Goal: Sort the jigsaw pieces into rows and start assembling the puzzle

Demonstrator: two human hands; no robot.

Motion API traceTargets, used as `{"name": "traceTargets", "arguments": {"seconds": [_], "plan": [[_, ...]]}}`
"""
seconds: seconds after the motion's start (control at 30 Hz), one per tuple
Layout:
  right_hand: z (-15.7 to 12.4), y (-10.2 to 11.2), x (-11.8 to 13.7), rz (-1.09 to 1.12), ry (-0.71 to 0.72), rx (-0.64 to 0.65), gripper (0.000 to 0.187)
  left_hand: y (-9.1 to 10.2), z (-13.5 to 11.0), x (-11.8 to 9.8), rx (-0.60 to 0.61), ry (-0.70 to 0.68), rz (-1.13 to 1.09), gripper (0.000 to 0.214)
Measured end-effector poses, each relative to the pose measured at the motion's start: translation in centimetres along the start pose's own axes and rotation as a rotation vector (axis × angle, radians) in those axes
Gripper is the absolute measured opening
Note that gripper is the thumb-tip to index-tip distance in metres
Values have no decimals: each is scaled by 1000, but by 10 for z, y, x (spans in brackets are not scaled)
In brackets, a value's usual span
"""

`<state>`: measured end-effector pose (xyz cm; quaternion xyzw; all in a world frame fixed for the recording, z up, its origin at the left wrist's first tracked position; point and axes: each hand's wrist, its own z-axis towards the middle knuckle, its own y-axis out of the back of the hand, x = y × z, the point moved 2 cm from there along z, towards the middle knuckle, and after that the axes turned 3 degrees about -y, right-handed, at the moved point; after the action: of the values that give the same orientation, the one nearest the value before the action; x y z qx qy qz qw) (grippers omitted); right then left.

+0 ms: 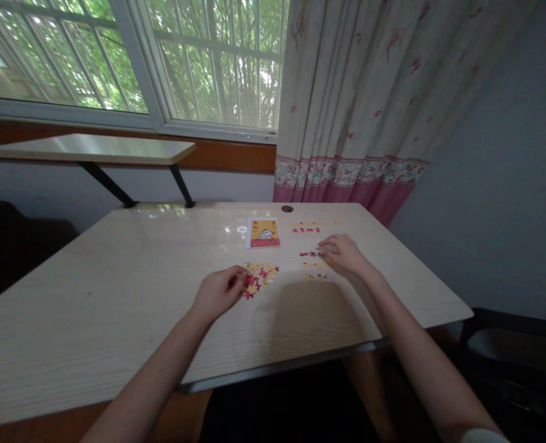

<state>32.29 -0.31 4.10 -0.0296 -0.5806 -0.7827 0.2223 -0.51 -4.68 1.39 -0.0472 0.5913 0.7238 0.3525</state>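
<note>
- Reaching forward, the left hand point(217, 292) curls at the puzzle pile point(262, 274), its two o'clock; grip unclear.
- Palm down, the right hand point(344, 252) curls beside red pieces point(313, 254), its nine o'clock; cannot tell if pinching.

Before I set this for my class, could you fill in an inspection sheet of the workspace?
Surface: pale wood-grain table, with a dark round hole near its far edge.
Job's things: loose pile of yellow and red jigsaw pieces; rows of pieces to its right; picture card beyond the pile.
Clutter: small white spot beside the card; object or glare, cannot tell.
Hands: left hand at the pile; right hand at the rows; any grip unclear.
Cables: nothing seen.
Surroundings: raised shelf, barred window, patterned curtain.
</note>
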Motion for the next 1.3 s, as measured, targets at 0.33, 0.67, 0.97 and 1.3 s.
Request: {"name": "traceTargets", "arguments": {"seconds": [0.33, 0.67, 0.97, 1.3], "plan": [[13, -61, 144, 95, 466, 180, 9, 14, 0, 10, -134, 137, 129, 32], [-1, -77, 136, 199, 444, 121, 19, 8, 0, 1, -70, 105, 110, 30], [-3, -81, 140, 466, 318, 4, 7, 2, 0, 5, -19, 13, -56, 29], [2, -93, 134, 636, 72, -26, 13, -2, -1, 2, -15, 4, -232, 31]]}}
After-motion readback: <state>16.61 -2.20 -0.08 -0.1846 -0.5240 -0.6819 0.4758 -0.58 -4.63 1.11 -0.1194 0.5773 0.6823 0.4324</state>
